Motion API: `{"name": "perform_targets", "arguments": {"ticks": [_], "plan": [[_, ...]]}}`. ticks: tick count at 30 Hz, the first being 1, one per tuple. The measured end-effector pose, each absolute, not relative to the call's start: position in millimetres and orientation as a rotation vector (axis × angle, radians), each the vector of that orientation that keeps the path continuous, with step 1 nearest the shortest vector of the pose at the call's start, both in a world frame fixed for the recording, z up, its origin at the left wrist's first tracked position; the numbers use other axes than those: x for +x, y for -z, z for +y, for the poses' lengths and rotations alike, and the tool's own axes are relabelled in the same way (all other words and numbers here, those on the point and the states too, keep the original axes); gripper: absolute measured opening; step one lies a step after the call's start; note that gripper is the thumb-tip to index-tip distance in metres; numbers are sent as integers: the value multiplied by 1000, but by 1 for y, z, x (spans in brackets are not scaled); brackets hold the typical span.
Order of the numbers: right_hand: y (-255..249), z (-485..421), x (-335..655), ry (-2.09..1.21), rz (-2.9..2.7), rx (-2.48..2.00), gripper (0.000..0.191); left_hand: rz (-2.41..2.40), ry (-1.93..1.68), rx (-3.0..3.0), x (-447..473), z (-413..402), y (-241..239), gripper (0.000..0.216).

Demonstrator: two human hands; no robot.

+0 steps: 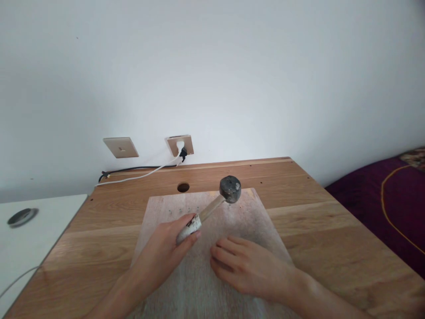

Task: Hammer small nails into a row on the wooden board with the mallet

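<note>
My left hand is closed around the worn white grip of a rubber mallet. The mallet's pale shaft slants up to the right, and its dark, scuffed head is raised over the far part of a pale wooden board. Lower and to the right, my right hand rests on the board with its fingers loosely bent and slightly apart. I see nothing in it, though its palm side is hidden. Several small dark marks dot the board near its far left.
The board lies on a wooden table with a round cable hole. White and black cables run along the back edge to a wall socket. A white surface stands left; purple cloth lies right.
</note>
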State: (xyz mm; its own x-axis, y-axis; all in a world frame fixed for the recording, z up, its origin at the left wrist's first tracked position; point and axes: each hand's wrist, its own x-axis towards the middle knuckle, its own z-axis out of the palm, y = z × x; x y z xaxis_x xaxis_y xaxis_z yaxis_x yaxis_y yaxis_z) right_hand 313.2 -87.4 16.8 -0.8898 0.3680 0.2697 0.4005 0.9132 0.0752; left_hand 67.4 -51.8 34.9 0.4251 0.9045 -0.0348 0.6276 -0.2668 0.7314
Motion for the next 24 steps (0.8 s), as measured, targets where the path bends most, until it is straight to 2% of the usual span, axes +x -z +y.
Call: {"name": "perform_targets", "arguments": {"ticks": [5, 10, 13, 20, 24], "plan": [[-18, -87, 316, 125, -2880, -611, 13, 1322, -514, 1986, 66, -50, -34, 31], [-14, -61, 360, -322, -2559, -1159, 17, 1313, -472, 1972, 64, -50, -35, 32], [-8, -35, 388, -386, -2228, -1371, 21, 1304, -457, 1981, 64, -50, -36, 29], [-7, -10, 395, -468, -2163, -1374, 23, 1286, -442, 1975, 66, -51, -36, 27], [-4, -15, 384, -403, -2167, -1350, 20, 1297, -453, 1970, 64, -52, -35, 28]]}}
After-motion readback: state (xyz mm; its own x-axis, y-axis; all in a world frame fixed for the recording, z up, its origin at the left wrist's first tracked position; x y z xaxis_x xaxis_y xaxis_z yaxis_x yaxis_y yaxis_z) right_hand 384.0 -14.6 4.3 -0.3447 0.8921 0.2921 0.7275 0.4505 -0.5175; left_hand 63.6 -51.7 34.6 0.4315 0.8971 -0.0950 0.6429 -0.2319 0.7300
